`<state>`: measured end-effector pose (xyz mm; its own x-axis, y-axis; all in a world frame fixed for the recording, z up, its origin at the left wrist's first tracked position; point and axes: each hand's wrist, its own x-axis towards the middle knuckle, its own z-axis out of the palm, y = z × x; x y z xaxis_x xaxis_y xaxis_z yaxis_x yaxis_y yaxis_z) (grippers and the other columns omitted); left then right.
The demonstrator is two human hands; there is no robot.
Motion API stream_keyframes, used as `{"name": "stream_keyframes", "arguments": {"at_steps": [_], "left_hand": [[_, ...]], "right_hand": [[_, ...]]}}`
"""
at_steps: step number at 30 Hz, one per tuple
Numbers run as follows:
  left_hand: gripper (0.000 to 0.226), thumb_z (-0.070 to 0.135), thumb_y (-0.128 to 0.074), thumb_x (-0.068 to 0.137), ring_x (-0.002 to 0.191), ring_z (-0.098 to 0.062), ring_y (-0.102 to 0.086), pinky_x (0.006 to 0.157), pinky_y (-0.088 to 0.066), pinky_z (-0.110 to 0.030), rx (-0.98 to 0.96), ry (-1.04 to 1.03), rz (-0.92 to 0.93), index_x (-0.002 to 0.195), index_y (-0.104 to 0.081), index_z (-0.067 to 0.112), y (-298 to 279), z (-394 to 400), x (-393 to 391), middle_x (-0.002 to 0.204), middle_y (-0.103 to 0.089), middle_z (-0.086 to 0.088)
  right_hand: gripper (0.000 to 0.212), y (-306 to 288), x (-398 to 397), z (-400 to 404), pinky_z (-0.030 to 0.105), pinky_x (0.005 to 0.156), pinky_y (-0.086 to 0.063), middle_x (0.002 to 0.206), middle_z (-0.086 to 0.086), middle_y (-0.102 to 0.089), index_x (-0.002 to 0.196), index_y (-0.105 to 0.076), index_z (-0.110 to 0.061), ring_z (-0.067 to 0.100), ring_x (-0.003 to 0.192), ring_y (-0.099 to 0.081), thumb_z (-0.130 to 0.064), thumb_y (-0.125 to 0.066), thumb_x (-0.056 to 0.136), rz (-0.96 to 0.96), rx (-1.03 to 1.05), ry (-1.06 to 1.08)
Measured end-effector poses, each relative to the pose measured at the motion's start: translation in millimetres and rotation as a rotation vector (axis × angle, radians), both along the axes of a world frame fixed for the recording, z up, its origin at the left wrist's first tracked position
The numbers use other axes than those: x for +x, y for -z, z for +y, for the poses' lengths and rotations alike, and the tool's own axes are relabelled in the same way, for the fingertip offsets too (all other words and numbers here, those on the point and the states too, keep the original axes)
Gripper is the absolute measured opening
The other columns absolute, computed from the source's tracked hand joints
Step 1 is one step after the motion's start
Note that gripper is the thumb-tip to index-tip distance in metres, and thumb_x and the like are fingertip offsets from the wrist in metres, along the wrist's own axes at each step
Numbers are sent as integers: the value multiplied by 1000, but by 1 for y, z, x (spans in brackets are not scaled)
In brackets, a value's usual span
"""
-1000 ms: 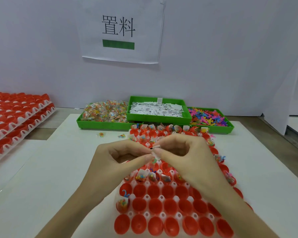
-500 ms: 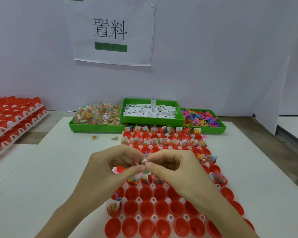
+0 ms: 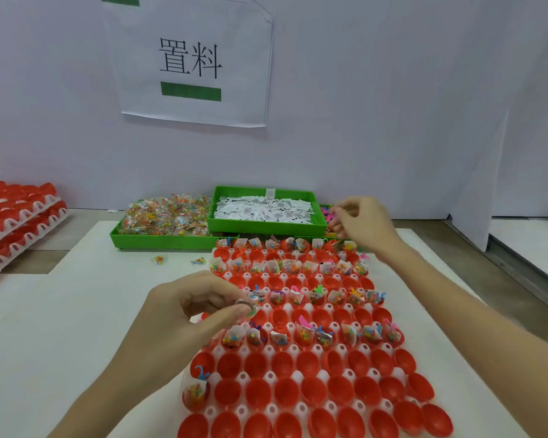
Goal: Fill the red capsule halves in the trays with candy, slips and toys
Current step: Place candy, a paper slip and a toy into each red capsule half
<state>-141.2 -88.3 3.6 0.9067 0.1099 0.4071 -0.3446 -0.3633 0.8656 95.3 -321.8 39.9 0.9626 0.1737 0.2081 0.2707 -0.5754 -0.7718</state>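
A white tray (image 3: 268,308) of red capsule halves (image 3: 314,390) lies in front of me; several far rows hold candy packets, slips and toys, while the near rows are mostly bare. My left hand (image 3: 196,311) hovers over the tray's left side and pinches a small candy packet (image 3: 247,306) between thumb and fingers. My right hand (image 3: 363,224) reaches over the toy bin (image 3: 325,213) at the back right with its fingers curled; whether it holds a toy is hidden. Green bins of candy (image 3: 165,216) and paper slips (image 3: 266,210) stand behind the tray.
Stacked trays of red halves (image 3: 13,216) sit at the far left. Two loose candy packets (image 3: 159,259) lie on the white table left of the tray. A paper sign (image 3: 190,64) hangs on the back wall, and a white panel (image 3: 475,184) stands at the right.
My hands were together over the tray's middle, both pinching the packet. The right hand has let go and moved back right to the toy bin; the left hand still holds the packet.
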Motion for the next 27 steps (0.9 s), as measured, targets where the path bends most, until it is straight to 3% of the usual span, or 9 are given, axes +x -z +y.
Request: {"name": "stream_keyframes", "arguments": {"at_steps": [3, 6, 9, 11, 14, 22, 27], "left_hand": [[10, 26, -82, 75, 72, -18, -72, 69, -57, -21, 1, -17, -12, 85, -82, 28, 0, 2, 1, 83, -76, 1], [11, 26, -82, 76, 73, -19, -72, 69, -57, -22, 6, -25, -16, 87, -82, 28, 1, 5, 1, 85, -76, -1], [11, 25, -81, 76, 74, -20, -73, 70, -58, -23, 6, -29, -19, 86, -82, 29, 1, 7, 3, 86, -76, -2], [11, 26, -81, 76, 74, -20, -73, 70, -59, -25, 6, -30, -21, 86, -82, 29, 1, 7, 3, 86, -76, -2], [12, 24, -82, 77, 76, -21, -73, 70, -59, -28, 13, -38, -29, 88, -82, 28, 1, 9, 3, 87, -76, -2], [11, 23, -82, 76, 74, -20, -72, 70, -58, -25, -5, -54, -31, 87, -82, 26, -1, 12, 4, 87, -76, -4], [10, 22, -82, 76, 74, -18, -72, 70, -58, -24, 3, -53, -33, 85, -82, 26, -2, 11, 4, 87, -76, -4]], "right_hand": [[32, 11, 60, -24, 43, 99, -52, 120, 18, -71, 130, -62, -4, 32, 112, -66, 0, -51, 100, -128, -427, 68], [70, 24, 90, -36, 43, 108, -42, 150, 17, -50, 154, -40, -13, 34, 134, -50, 13, -56, 91, -163, -719, -37], [70, 34, 106, -38, 42, 106, -43, 151, 16, -50, 153, -43, -16, 34, 134, -50, 13, -55, 91, -207, -825, -94], [48, 41, 113, -38, 40, 95, -48, 136, 18, -63, 142, -59, -13, 35, 121, -60, 3, -57, 97, -202, -834, -75], [27, 42, 118, -36, 41, 96, -50, 121, 17, -72, 122, -73, -5, 34, 112, -65, -9, -68, 95, -207, -761, 6], [19, 38, 118, -38, 46, 88, -56, 104, 21, -74, 104, -74, 3, 33, 91, -70, -10, -75, 91, -128, -552, 104], [18, 38, 110, -48, 40, 83, -56, 100, 18, -74, 100, -76, 1, 24, 81, -66, -14, -77, 89, -82, -431, 114]]}}
